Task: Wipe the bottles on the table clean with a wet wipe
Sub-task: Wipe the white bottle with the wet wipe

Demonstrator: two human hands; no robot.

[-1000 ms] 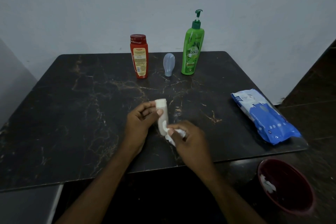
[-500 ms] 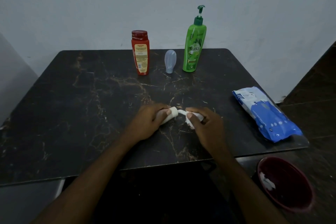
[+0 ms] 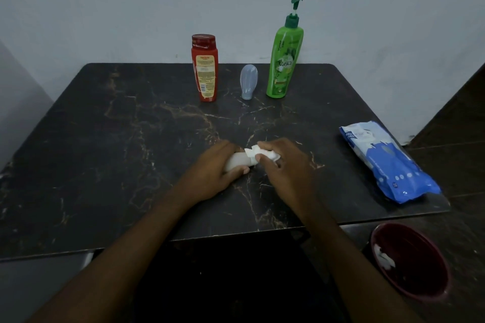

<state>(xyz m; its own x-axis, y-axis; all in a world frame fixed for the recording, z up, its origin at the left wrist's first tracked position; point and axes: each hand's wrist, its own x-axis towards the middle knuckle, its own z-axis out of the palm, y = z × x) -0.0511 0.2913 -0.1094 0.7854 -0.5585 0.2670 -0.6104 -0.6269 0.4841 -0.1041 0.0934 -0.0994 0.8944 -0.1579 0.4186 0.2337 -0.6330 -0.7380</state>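
Wiping has moved along: the small white bottle (image 3: 237, 161), held near upright a second ago, now lies sideways low over the table (image 3: 131, 139), with the left hand (image 3: 217, 173) curled round one end. The right hand (image 3: 286, 168) pinches the wet wipe (image 3: 258, 153) around the free end, so this bottle seems nearly done. Beyond both grips, well apart, stand the red bottle (image 3: 205, 68), small grey bottle (image 3: 248, 81) and green pump bottle (image 3: 284, 60)
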